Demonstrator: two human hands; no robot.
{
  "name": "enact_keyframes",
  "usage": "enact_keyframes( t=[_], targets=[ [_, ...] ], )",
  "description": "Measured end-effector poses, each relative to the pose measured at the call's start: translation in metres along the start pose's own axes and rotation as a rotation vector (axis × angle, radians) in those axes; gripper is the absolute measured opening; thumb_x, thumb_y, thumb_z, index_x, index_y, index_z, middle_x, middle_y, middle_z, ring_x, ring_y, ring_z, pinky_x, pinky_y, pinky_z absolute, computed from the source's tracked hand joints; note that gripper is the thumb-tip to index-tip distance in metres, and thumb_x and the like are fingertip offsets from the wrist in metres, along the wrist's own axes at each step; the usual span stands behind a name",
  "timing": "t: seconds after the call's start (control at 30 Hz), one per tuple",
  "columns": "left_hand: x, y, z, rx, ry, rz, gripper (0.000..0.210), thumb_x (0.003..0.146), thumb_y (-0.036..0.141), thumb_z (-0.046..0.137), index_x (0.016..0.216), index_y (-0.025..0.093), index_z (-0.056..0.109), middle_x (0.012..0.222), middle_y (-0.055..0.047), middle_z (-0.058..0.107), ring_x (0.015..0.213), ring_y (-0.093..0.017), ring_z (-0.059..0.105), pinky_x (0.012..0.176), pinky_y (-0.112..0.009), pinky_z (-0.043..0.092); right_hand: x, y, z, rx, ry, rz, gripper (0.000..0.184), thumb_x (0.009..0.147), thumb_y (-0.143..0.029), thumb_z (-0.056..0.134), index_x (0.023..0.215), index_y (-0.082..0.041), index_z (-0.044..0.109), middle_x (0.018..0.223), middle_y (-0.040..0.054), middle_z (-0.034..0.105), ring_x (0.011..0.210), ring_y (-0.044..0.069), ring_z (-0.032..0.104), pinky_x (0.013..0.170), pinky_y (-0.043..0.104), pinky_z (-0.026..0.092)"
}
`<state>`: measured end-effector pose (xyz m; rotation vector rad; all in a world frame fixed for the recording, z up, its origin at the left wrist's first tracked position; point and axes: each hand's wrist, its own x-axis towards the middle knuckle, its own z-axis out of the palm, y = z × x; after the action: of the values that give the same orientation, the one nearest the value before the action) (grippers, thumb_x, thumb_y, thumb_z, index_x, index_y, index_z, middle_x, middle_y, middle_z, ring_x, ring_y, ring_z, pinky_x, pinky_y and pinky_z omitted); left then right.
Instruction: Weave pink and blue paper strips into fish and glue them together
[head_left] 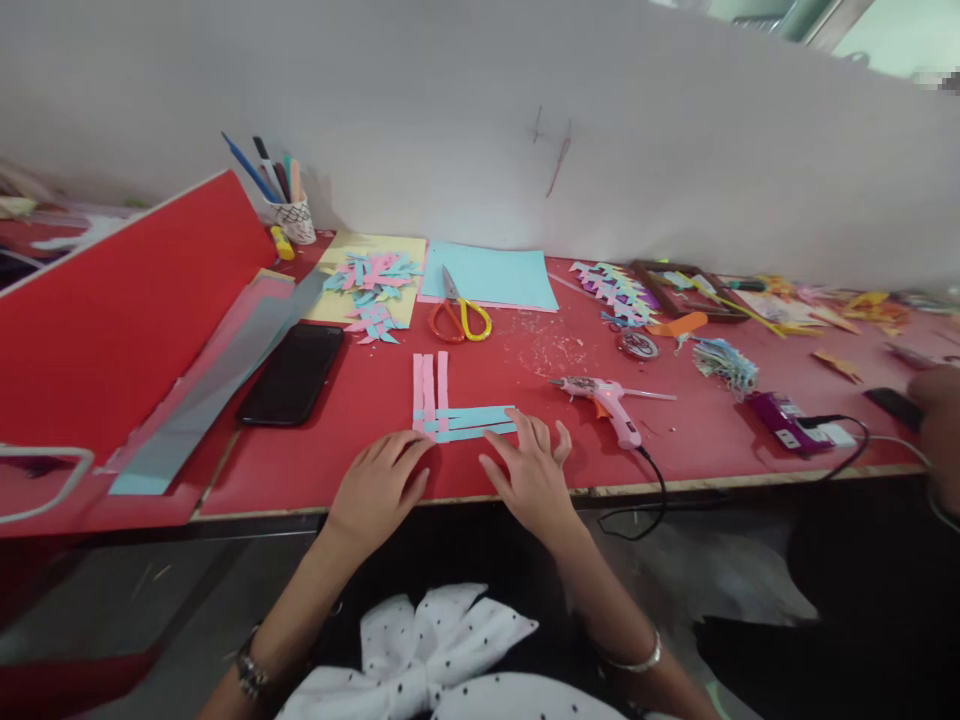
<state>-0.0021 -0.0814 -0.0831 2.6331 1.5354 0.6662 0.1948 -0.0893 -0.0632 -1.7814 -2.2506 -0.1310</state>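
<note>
Pink paper strips (429, 385) stand side by side, crossing blue paper strips (476, 422) in an L shape on the red table. The strips overlap at the lower left corner; which pass over or under I cannot tell fully. My left hand (382, 485) lies with its fingers stretched out, fingertips touching that corner. My right hand (538, 475) is spread, its fingertips resting on the right ends of the blue strips. Neither hand grips anything. Beyond the strips lie scissors (474, 318) with red and yellow handles, and to the right a pink glue gun (611, 402).
A black phone (294, 375) lies left, beside long paper strips (225, 380) and a red board (150, 300). Behind are woven paper pieces (373, 280), blue sheets (491, 275) and a pen cup (296, 218). Another person's hand (941, 420) is at far right, near a purple power adapter (784, 422).
</note>
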Motion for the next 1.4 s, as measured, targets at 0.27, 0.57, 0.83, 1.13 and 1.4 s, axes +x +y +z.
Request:
enact_keyframes(
  t=[0.27,0.57,0.83,1.13,1.4],
  targets=[
    [-0.002,0.001,0.001,0.000,-0.015,-0.015,0.030,0.083,0.021,0.038,0.106,0.018,0.057,0.103,-0.008,0.063,0.094,-0.020,0.059,0.079,-0.032,0.049,-0.008,0.021,0.001,-0.089,0.086,0.098,0.029,0.086,-0.032,0.038,0.098,-0.023,0.063,0.118,0.0112,0.052,0.106,0.025,0.044,0.096,0.050,0.017],
    [0.016,0.014,-0.013,0.227,-0.039,-0.384,0.044,0.082,0.039,0.045,0.109,0.007,0.055,0.104,-0.017,0.060,0.095,-0.028,0.057,0.071,-0.035,0.049,0.008,0.066,-0.026,-0.286,0.064,0.567,0.039,0.083,-0.029,0.042,0.115,-0.008,0.047,0.105,0.0182,0.057,0.098,0.029,0.049,0.087,0.046,0.028],
    [0.043,0.023,-0.015,0.171,-0.212,-0.499,0.023,0.082,0.031,0.050,0.096,0.015,0.058,0.097,-0.010,0.057,0.095,-0.023,0.055,0.069,-0.027,0.045,0.012,0.098,-0.048,-0.267,-0.268,0.690,0.030,0.087,-0.027,0.038,0.103,-0.008,0.054,0.104,0.0175,0.059,0.092,0.025,0.058,0.069,0.030,0.039],
    [0.047,0.018,-0.015,-0.058,-0.240,-0.546,0.008,0.081,0.022,0.050,0.084,0.018,0.057,0.097,-0.006,0.058,0.092,-0.018,0.057,0.068,-0.024,0.043,0.026,0.108,-0.041,-0.188,-0.268,0.651,0.033,0.090,-0.027,0.026,0.107,-0.013,0.051,0.109,0.0119,0.060,0.096,0.020,0.059,0.068,0.025,0.040],
    [0.049,0.001,-0.018,-0.414,0.012,-0.595,0.005,0.076,0.024,0.046,0.077,0.021,0.050,0.079,-0.003,0.065,0.077,-0.018,0.062,0.067,-0.027,0.045,0.065,0.121,-0.050,-0.198,-0.293,0.636,0.033,0.087,-0.022,0.033,0.110,-0.010,0.053,0.108,0.0149,0.062,0.098,0.024,0.059,0.071,0.029,0.043]
  ],
)
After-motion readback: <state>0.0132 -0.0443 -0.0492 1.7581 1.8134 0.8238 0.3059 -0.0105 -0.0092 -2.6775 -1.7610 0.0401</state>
